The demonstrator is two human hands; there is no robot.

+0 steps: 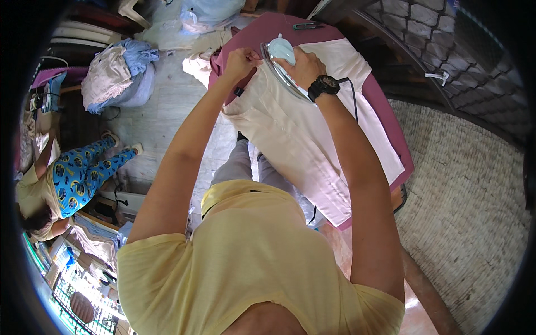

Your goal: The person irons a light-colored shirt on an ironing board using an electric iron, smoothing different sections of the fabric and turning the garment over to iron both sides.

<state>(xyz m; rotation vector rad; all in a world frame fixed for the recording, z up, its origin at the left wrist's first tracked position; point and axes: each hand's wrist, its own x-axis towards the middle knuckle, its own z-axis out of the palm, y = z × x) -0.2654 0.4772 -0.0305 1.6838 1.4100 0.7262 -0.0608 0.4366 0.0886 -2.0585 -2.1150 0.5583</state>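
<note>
A pale cream-pink shirt [285, 128] is spread over a maroon-covered ironing board [385, 111], its lower part hanging toward me. My right hand [307, 67], with a black watch on the wrist, is closed around the handle of a clothes iron [281, 50] that has a light-blue body and a silvery soleplate. The iron rests on the upper part of the shirt, and a dark cord trails past my wrist. Just left of the iron, my left hand [242, 62] pinches the shirt's edge; the fingertips are small in view.
A small green-and-dark tool [306, 25] lies at the board's far end. Bundles of folded clothes [111, 75] and a bagged pile [207, 14] sit on the floor beyond. At left is another person in blue patterned trousers [84, 173]. A dark metal grille [435, 56] stands at right.
</note>
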